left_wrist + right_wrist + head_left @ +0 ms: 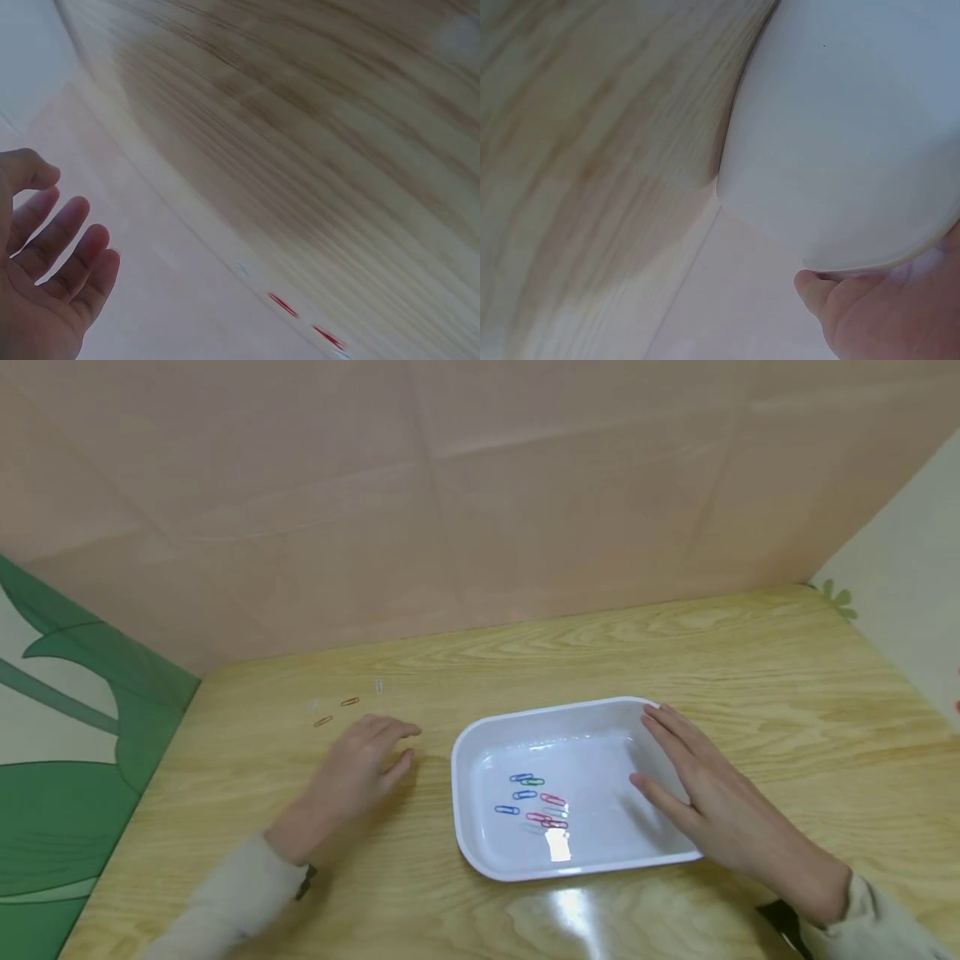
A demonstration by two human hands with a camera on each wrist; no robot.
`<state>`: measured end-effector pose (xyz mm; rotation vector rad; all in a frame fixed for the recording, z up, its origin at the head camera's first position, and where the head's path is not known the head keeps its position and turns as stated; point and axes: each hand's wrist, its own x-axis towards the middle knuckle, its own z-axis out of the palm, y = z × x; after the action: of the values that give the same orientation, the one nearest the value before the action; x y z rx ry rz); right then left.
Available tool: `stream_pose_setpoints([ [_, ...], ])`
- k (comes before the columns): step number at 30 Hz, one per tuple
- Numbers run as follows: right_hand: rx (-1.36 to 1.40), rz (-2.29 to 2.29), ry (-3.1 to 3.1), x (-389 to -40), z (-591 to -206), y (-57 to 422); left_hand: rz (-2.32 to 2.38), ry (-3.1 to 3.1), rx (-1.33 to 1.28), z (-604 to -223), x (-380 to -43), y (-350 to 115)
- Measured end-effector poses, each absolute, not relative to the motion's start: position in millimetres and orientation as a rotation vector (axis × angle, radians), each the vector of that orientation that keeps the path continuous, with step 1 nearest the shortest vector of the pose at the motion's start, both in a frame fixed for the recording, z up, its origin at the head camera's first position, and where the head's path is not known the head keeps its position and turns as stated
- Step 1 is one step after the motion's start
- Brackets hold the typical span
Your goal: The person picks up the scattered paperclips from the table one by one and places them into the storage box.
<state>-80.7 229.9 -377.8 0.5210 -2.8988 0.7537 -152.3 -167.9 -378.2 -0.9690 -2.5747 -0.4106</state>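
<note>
My left hand (352, 772) hovers over the table to the left of a white tray (600, 818), fingers loosely bent and holding nothing. In the left wrist view its thumb and fingers are spread apart. My right hand (716, 806) lies at the tray's right rim, fingers fairly straight, thumb over the inside. In the right wrist view, that hand (892, 319) meets the rim. Blue paperclips (507, 810), a green paperclip (532, 782), red paperclips (552, 799) and pale ones lie in the tray's left half. Beyond my left hand lie two orange-red paperclips (350, 702) and two whitish ones (378, 687).
The wood-grain table (810, 693) runs back to a pinkish cloth-like wall (480, 510). A panel with green leaf shapes (67, 810) stands at the left, and a pale panel (907, 568) at the right. Light glares off the tray floor and the table's front.
</note>
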Motion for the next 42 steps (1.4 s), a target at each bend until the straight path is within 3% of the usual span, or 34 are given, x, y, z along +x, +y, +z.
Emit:
stream_pose_setpoints([
  [42,0.515,0.748,-2.903,-80.0,-379.5,229.1,-0.326,-2.892,-0.600,-393.3,-187.8,-263.7],
])
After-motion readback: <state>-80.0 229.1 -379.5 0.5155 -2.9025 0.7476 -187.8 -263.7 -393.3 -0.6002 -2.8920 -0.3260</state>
